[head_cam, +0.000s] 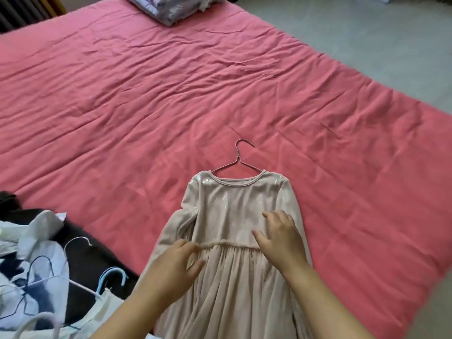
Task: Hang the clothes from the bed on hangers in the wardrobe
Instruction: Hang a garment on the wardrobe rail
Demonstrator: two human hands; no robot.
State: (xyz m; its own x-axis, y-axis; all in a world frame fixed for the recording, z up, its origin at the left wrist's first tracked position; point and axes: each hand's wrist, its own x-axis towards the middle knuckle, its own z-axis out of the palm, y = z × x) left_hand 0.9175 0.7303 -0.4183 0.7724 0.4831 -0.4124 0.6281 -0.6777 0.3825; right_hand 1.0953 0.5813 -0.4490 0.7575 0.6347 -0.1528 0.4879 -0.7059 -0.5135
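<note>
A beige dress (234, 216) lies flat low in the centre of the frame on a pink bed (146, 94), a wire hanger (241, 157) already threaded through its neckline. The left hand (176, 263) and right hand (281, 238), fingers spread and relaxed, rest on the waist seam, pinching nothing. The step appears to be smoothing: both shoulders should sit evenly on the hanger before lifting by the hook. More clothes and hangers (36, 277) sit at lower left.

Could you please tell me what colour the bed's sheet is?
The wrinkled bed sheet is coral pink, seen in the head view.
</note>
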